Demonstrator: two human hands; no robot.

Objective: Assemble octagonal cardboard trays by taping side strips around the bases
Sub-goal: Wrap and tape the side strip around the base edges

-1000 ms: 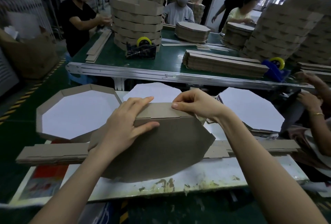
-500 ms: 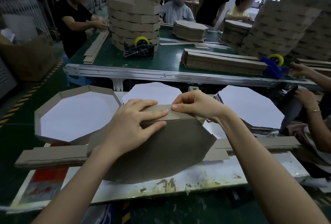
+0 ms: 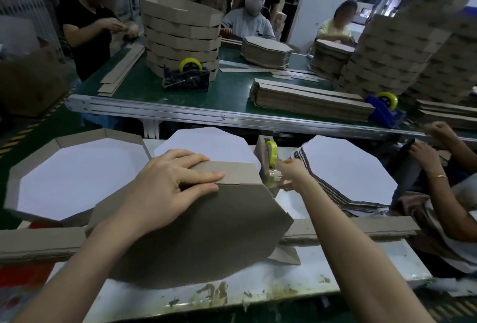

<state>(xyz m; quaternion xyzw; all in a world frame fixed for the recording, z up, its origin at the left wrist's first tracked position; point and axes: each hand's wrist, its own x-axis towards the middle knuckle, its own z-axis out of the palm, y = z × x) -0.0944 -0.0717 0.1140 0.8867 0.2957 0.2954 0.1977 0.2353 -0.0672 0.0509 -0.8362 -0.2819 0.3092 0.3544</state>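
Taping step. Left hand (image 3: 167,188), fingers (image 3: 201,175) flat, presses the side strip (image 3: 232,172) onto the base (image 3: 206,232), tilted on my desk (image 3: 335,271). Right hand (image 3: 290,175) pinches tape (image 3: 273,180) at the dispenser (image 3: 261,158). Next, I judge: pull a length, tear, bridge the seam.

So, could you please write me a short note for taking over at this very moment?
Left hand presses the strip onto the tilted base.
Right hand pinches tape at the dispenser.
Done: one finished tray sits at left.
Left: tape this strip on, probably working round the base. More bases are stacked at right, spare strips in front.
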